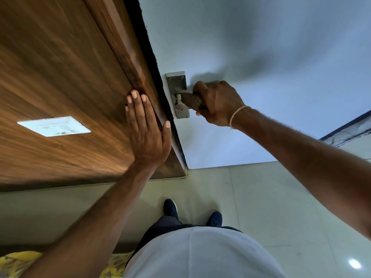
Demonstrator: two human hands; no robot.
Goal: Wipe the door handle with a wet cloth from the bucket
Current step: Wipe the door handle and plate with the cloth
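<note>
Your left hand [147, 129] lies flat, fingers spread, on the wooden door frame [66, 77]; keep it braced there. At the metal backplate [176, 83], your right hand [217, 104] is fisted around the door handle [187, 98] with what looks like a brownish cloth [193, 101] wrapped underneath. Slide along the lever and rub its underside too.

Most of the door handle [185, 98] lever lies hidden inside the right hand [217, 103]; whether a cloth sits in that fist cannot be told. The wooden panel [56, 63] at upper left is motion-blurred. The yellow patterned fabric [18, 261] is cut off at the lower left edge.
</note>
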